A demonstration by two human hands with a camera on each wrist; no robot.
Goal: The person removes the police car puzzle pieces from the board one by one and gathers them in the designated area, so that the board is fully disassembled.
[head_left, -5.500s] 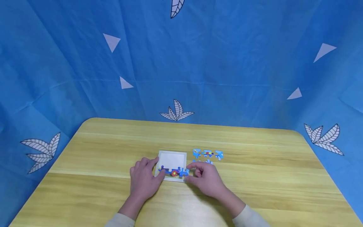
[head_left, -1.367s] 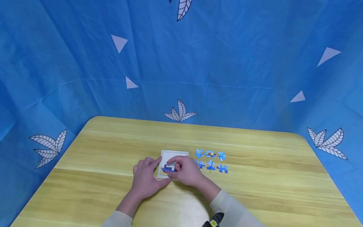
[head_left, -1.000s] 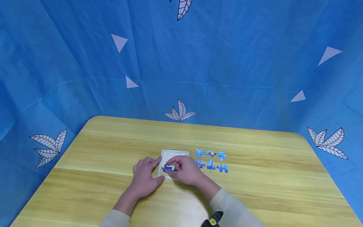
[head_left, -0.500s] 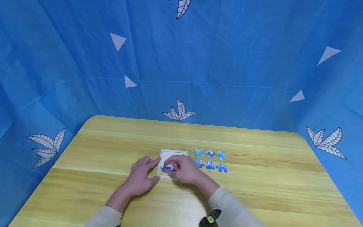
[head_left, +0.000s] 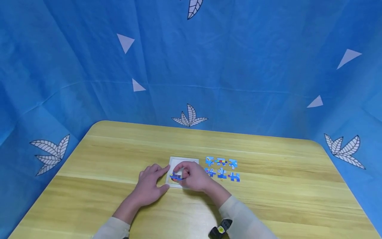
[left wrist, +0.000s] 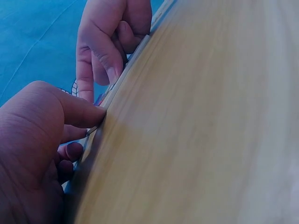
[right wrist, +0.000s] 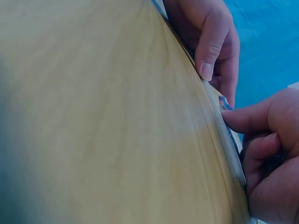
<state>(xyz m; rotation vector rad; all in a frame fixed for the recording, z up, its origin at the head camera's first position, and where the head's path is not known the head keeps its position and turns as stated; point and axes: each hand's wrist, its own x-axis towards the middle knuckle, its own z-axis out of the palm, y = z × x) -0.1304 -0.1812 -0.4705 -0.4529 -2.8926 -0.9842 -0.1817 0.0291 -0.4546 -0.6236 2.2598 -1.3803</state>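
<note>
A square white puzzle tray [head_left: 191,160] lies flat on the table, with blue, red and yellow jigsaw pieces [head_left: 176,176] along its lower left part. My left hand [head_left: 150,187] holds the tray's left side, index finger at the upper edge and thumb at the near corner. Over the tray's right half, my right hand [head_left: 195,176] has thumb and index finger bent around a jigsaw piece. In the right wrist view the thumb touches a blue piece edge [right wrist: 225,103]. The right hand hides the lower right of the tray.
Several loose jigsaw pieces [head_left: 221,161] lie in two rows right of the tray, including a light blue one [head_left: 234,176]. The wooden table [head_left: 283,186] ends at a blue curtain [head_left: 253,49]. A black wrist device [head_left: 220,229] sits at the right sleeve.
Since the oldest frame, my right hand has moved left over the tray, uncovering the second row of loose pieces. In the last second both hands have barely moved; the left thumb settled at the near corner.
</note>
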